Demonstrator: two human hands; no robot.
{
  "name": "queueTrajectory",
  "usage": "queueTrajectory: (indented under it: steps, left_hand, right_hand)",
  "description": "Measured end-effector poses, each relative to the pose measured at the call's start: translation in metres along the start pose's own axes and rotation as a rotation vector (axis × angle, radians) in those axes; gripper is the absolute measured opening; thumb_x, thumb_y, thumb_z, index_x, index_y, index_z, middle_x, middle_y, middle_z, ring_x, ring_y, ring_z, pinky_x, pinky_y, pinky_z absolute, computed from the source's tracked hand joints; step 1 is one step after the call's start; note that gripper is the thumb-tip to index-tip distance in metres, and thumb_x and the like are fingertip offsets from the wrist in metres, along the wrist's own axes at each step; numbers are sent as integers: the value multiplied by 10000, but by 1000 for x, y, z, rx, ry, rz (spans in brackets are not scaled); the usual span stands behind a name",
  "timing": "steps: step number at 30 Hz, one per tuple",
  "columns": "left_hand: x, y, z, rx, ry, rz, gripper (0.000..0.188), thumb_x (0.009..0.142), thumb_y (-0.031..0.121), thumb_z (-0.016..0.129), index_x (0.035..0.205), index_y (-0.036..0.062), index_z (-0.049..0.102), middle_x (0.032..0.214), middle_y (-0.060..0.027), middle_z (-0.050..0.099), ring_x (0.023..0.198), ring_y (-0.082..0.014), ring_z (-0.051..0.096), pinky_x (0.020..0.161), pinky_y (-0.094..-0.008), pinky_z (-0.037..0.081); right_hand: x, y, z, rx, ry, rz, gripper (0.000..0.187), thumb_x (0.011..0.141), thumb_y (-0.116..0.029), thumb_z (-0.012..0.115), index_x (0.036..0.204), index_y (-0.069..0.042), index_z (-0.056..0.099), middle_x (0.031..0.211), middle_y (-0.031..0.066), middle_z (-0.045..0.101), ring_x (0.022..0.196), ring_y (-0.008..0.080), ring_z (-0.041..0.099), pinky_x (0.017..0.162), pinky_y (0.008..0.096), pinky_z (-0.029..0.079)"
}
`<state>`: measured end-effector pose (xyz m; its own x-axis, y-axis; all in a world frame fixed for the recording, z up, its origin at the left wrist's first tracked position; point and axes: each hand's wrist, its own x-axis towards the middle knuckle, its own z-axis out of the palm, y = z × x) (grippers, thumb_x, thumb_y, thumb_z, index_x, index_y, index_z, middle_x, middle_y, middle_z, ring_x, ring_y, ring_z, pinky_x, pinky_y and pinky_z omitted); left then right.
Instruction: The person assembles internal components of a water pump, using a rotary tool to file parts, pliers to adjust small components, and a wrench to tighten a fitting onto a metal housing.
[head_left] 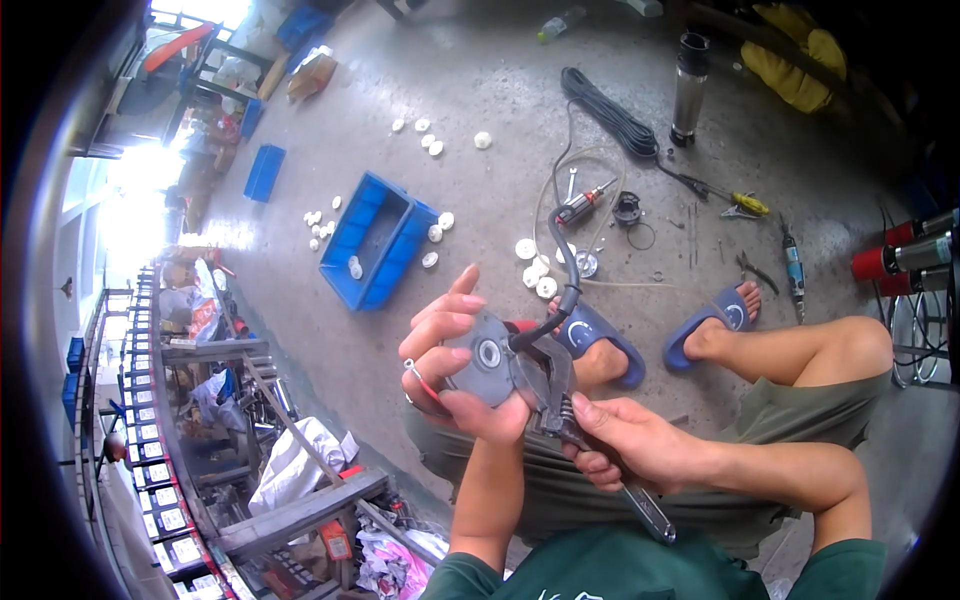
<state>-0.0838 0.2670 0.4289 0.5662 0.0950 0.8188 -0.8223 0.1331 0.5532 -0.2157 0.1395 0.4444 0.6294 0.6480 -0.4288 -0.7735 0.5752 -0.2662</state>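
My left hand (490, 412) is wrapped round a grey, disc-shaped metal part (478, 368) with a round hole at its centre, held up above my lap. A thick black cable (570, 262) runs from this part toward the floor. Beside the left fingers shows a short red wire (424, 380) with a small metal end. My right hand (640, 440) is closed round an adjustable wrench (650, 512), its handle pointing down to the right. The wrench head meets the side of the part near the cable's entry; the exact grip of its jaws is hidden.
A blue crate (342, 284) stands ahead left, with white round pieces (434, 232) around it. Before my sandals lie a red screwdriver (583, 204), coiled black cable (610, 115), pliers (757, 272) and a blue-handled tool (793, 262). A steel cylinder (690, 90) stands farther off. Left runs a rack of boxes (150, 450).
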Motion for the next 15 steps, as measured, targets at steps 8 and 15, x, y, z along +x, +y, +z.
queueTrajectory:
  steps: [8, 15]
  left_hand:
    - [-4, 7, 8, -79, 18, -89, 278, 989, 326, 406, 971, 52, 447, 1015, -180, 520, 889, -337, 581, 910, -674, 519]
    - [21, 33, 10, -406, 108, -878, 280, 946, 304, 406, 913, 34, 472, 901, -171, 523, 857, -329, 587, 870, -573, 524]
  right_hand:
    - [2, 7, -7, -60, -37, -119, 489, 1081, -485, 399, 949, -38, 548, 686, -14, 451, 576, 75, 391, 518, 228, 352]
    - [9, 4, -26, -592, 112, -459, 398, 1070, -383, 474, 887, -44, 572, 663, 32, 510, 568, 162, 464, 523, 304, 403]
